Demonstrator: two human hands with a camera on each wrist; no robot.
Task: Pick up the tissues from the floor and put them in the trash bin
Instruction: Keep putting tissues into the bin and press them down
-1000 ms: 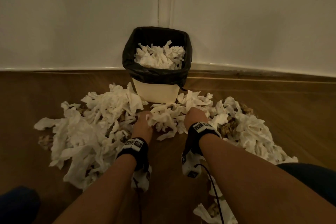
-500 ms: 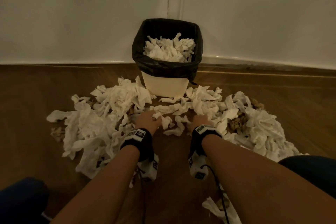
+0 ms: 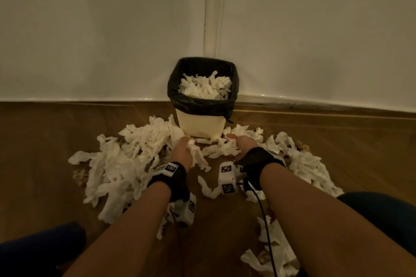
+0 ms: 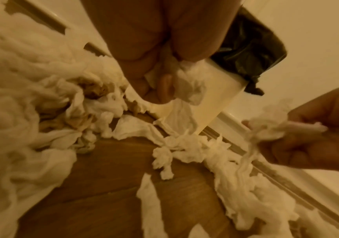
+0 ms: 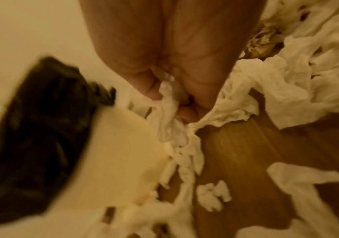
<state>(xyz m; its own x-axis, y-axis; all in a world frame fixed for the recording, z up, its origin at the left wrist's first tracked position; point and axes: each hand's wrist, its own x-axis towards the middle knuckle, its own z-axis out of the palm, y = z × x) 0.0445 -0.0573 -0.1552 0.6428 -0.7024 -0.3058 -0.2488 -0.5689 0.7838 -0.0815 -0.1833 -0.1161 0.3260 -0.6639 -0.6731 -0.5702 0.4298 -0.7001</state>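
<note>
The tissues (image 3: 126,164) are white, crumpled and twisted into ragged strips, heaped across the wooden floor (image 3: 45,141) in front of the trash bin (image 3: 200,127) — a cream bin with a black liner (image 3: 202,105), already part-filled with more tissue. The left hand (image 3: 182,152) has its fingers curled round a wad (image 3: 198,157) just before the bin's base. The right hand (image 3: 244,145) clutches another wad (image 4: 266,128) beside it — strands trail down to the floor.
</note>
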